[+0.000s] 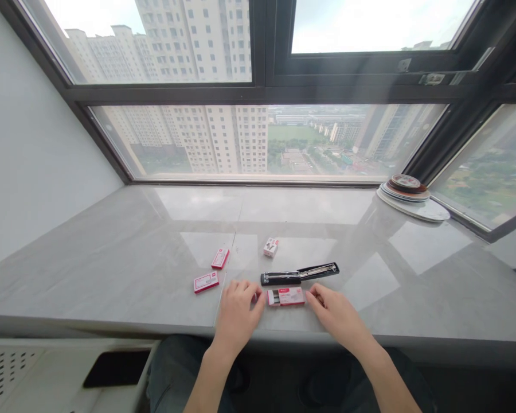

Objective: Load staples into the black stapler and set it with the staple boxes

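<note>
A red and white box (pixel 286 296) lies near the counter's front edge, its left end partly open with something metallic inside. My left hand (pixel 239 312) rests just left of it, fingers curled; what they hold, if anything, is hidden. At the box's right end is my right hand (pixel 337 314), thumb and fingers pinched together, contents too small to tell. Behind the box a black stapler (pixel 300 274) lies opened out flat. Beyond it stands a small white box (pixel 270 247). Two pink and white boxes (pixel 206 281) (pixel 220 258) lie to the left.
The grey counter (pixel 112 258) runs below a dark-framed window. A stack of plates (pixel 406 192) sits at the back right corner. Below the counter at left, a black phone-like object (pixel 117 369) lies on a white surface.
</note>
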Action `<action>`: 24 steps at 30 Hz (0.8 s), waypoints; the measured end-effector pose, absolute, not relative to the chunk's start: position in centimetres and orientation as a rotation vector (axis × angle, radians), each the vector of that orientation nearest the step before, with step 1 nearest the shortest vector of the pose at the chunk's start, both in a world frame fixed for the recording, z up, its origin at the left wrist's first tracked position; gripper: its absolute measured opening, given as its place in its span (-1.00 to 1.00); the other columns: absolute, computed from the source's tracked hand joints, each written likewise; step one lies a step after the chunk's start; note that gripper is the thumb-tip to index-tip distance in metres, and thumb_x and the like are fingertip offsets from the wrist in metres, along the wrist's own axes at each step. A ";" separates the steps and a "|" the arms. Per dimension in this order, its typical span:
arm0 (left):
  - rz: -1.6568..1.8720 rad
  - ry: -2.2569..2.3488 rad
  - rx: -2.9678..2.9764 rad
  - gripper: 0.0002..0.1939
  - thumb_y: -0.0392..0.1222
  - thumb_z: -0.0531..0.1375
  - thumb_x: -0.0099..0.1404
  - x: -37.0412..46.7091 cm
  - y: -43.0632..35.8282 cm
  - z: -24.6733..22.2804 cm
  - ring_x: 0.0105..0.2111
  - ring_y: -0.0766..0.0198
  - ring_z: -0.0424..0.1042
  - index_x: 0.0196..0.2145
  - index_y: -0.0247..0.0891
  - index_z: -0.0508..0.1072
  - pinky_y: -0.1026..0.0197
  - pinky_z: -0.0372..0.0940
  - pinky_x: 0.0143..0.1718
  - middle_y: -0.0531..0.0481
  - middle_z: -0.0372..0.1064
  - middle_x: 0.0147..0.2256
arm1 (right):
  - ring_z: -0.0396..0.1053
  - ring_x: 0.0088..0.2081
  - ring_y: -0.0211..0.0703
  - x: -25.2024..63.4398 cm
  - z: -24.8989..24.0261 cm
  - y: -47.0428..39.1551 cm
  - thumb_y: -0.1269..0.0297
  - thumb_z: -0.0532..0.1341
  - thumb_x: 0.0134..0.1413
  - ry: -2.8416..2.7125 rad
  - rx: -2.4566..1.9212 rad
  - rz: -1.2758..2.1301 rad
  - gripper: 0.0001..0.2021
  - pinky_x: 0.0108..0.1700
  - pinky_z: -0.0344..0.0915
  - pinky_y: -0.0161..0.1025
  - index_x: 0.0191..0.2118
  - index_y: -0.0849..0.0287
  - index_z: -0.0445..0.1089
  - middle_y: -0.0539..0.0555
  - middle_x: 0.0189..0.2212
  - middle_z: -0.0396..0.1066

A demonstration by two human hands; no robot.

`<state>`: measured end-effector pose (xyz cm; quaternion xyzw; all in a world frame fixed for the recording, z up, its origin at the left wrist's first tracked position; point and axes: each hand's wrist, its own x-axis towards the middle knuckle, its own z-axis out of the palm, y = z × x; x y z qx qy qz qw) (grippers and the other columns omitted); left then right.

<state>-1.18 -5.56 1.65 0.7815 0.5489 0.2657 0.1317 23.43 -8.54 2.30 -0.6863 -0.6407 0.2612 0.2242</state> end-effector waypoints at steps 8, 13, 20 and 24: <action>0.745 1.645 2.313 -0.69 -0.12 -0.01 0.54 2.2 -6.0 1.5 -0.26 0.14 0.40 -0.31 -0.15 0.45 0.07 0.17 -0.13 -0.01 0.45 -0.35 | 0.25 -0.53 -0.22 25.1 1.1 -8.1 -0.16 0.09 0.31 -1.623 -1.823 0.968 -0.60 -0.46 0.06 -0.30 -0.27 0.09 0.35 -0.07 -0.59 0.31; 0.801 1.549 2.313 -0.68 -0.06 0.03 0.53 2.1 -6.1 1.3 -0.14 0.12 0.45 0.14 -0.03 0.43 0.07 0.18 -0.09 -0.02 0.51 -0.15 | 0.09 -0.63 -0.36 31.0 1.2 -6.5 -0.22 0.32 0.07 -1.235 -1.686 1.182 -0.27 -0.56 0.02 -0.32 0.25 0.06 0.21 -0.09 -0.43 0.35; 0.736 1.560 2.264 -0.71 0.00 0.09 0.49 2.3 -5.5 1.6 -0.13 0.12 0.47 0.06 -0.04 0.48 0.11 0.15 -0.16 -0.01 0.53 -0.17 | 0.11 -0.48 -0.32 26.6 4.3 -0.7 -0.11 0.41 0.00 -1.593 -1.280 1.106 -0.53 -0.45 0.02 -0.32 -0.15 0.18 0.47 -0.07 -0.48 0.27; 0.718 1.658 2.279 -0.70 0.08 0.10 0.47 2.6 -5.9 2.4 -0.18 0.08 0.45 -0.01 -0.05 0.50 0.05 0.13 -0.14 -0.03 0.51 -0.23 | 0.05 -0.51 -0.32 23.2 4.4 0.6 -0.04 0.40 0.03 -1.818 -1.319 1.006 -0.63 -0.44 0.00 -0.32 -0.18 0.14 0.49 -0.16 -0.58 0.10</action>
